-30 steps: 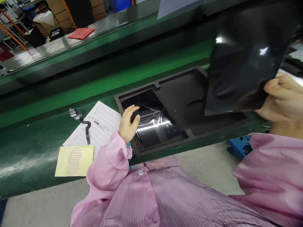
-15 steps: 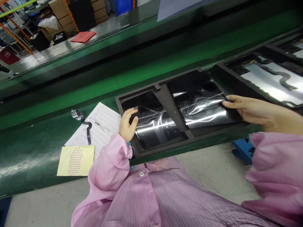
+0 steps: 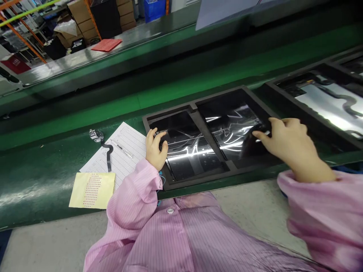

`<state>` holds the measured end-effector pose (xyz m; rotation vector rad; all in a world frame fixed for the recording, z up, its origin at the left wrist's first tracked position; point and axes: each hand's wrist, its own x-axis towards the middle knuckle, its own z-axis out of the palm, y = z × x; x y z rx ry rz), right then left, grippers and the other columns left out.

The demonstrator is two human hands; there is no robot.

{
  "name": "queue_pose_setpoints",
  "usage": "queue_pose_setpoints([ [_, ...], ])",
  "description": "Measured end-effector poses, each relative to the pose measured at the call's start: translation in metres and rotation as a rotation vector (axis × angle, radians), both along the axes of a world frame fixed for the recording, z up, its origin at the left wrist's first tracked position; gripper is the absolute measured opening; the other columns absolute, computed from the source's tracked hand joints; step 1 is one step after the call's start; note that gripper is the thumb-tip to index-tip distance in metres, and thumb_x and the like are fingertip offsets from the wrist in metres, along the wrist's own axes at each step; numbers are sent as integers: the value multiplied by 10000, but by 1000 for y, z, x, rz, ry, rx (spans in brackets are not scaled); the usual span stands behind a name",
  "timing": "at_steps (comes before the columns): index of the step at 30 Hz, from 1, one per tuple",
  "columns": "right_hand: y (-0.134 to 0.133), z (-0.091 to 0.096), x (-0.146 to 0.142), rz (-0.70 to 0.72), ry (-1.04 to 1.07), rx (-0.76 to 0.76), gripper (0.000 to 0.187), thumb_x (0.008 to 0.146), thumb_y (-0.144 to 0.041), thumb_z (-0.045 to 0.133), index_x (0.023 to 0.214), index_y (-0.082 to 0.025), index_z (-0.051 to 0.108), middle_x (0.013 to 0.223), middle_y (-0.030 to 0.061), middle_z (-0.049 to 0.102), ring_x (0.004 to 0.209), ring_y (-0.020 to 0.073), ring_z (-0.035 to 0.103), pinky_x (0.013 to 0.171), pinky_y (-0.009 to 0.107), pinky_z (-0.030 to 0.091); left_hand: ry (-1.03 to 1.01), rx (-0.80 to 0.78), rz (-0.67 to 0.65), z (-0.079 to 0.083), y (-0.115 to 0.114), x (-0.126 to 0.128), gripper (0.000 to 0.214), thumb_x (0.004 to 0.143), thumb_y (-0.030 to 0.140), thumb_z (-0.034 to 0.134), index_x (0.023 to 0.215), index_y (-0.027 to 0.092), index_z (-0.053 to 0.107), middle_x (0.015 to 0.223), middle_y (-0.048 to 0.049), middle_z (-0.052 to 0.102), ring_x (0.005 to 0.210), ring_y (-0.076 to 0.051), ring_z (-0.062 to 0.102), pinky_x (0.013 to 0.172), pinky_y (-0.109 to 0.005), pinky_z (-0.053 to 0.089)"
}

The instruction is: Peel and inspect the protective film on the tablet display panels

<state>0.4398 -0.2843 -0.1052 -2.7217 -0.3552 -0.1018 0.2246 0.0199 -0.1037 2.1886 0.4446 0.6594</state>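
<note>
Two glossy black panels lie side by side in a dark two-section tray [image 3: 231,165] on the green bench. My left hand [image 3: 155,151] rests at the left edge of the left panel [image 3: 188,145], fingers and thumb apart. My right hand [image 3: 295,147] is at the right side of the right panel [image 3: 227,117], its thumb against the glossy face and its fingers bent over the outer edge. The fingertips' exact contact is hidden. Both panels show wrinkled, shiny reflections, like film.
Left of the tray are a printed sheet [image 3: 129,130] with a pen [image 3: 124,149], a black strap with a metal clip [image 3: 96,135] and a yellow card [image 3: 92,190]. Another tray with a silvery panel [image 3: 326,100] stands at right. Beyond is a ledge with a red packet [image 3: 107,45].
The right panel's near right side has gone down into the tray. My right hand has turned over it, thumb shifting left. My left hand stays at the left panel, fingers a little more spread.
</note>
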Motion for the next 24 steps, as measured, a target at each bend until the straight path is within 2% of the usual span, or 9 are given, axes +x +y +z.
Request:
queue_pose_setpoints([
  [2, 1, 0, -30, 10, -109, -8, 795, 895, -666, 401, 1421, -86, 542, 1449, 266, 434, 1396, 427, 362, 1114, 602, 336, 44, 42, 73, -6, -2, -2, 349, 907, 256, 525, 1243, 206, 607, 1539, -149, 399, 1523, -323, 258, 1249, -584, 249],
  [4, -2, -9, -66, 47, -232, 44, 802, 886, -694, 306, 1470, -177, 491, 1476, 194, 429, 1435, 365, 344, 1224, 515, 278, 72, 58, 109, -13, -4, -3, 410, 905, 220, 501, 1311, 197, 553, 1591, -162, 300, 1540, -338, 214, 1253, -601, 240],
  [7, -7, -40, -114, 348, -320, 184, 719, 847, -714, 351, 1530, -555, 191, 1544, 36, 355, 1454, 363, 340, 1206, 610, 284, 83, 46, 82, -19, -7, -4, 517, 883, 108, 413, 1389, 194, 473, 1616, -164, 246, 1559, -325, 186, 1270, -593, 231],
  [8, -7, -51, -126, 423, -299, 154, 774, 793, -784, 355, 1514, -608, 132, 1540, 24, 348, 1433, 406, 350, 1174, 676, 279, 80, 25, 73, -19, -7, -4, 551, 875, 82, 386, 1410, 198, 451, 1625, -161, 236, 1567, -314, 168, 1277, -583, 227],
  [10, -3, -66, -137, 403, -349, 81, 831, 747, -796, 426, 1489, -653, 82, 1511, 20, 379, 1372, 427, 421, 1127, 699, 315, 69, -51, 71, -17, -6, -3, 565, 900, 104, 369, 1455, 208, 400, 1646, -156, 216, 1574, -291, 161, 1286, -555, 232],
  [14, 26, -61, -115, 393, -288, 51, 880, 813, -707, 467, 1542, -561, -4, 1616, 41, 199, 1445, 436, 328, 1130, 671, 328, 55, -185, 127, -12, 0, -1, 534, 1002, 337, 350, 1516, 197, 325, 1668, -160, 222, 1574, -266, 177, 1295, -528, 201],
  [17, 62, -45, -68, 460, -198, 45, 862, 850, -710, 448, 1594, -411, 133, 1625, 116, 177, 1483, 443, 253, 1184, 656, 254, 138, -148, 244, -21, 5, 3, 576, 1011, 423, 297, 1508, 137, 358, 1647, -209, 268, 1578, -322, 128, 1284, -586, 149],
  [21, 131, -34, 9, 505, -118, 63, 854, 879, -691, 475, 1531, -157, 333, 1599, 232, 181, 1518, 415, 144, 1255, 603, 39, 214, -97, 315, -39, 6, 9, 657, 990, 479, 316, 1493, 60, 378, 1602, -289, 313, 1563, -389, 143, 1258, -638, 140],
  [24, 195, -33, 42, 356, -108, 136, 884, 936, -556, 503, 1535, 22, 205, 1564, 351, 57, 1516, 442, 26, 1229, 631, 89, 226, -68, 307, -41, 3, 11, 735, 968, 506, 387, 1500, 0, 366, 1598, -320, 293, 1555, -419, 140, 1261, -635, 114],
])
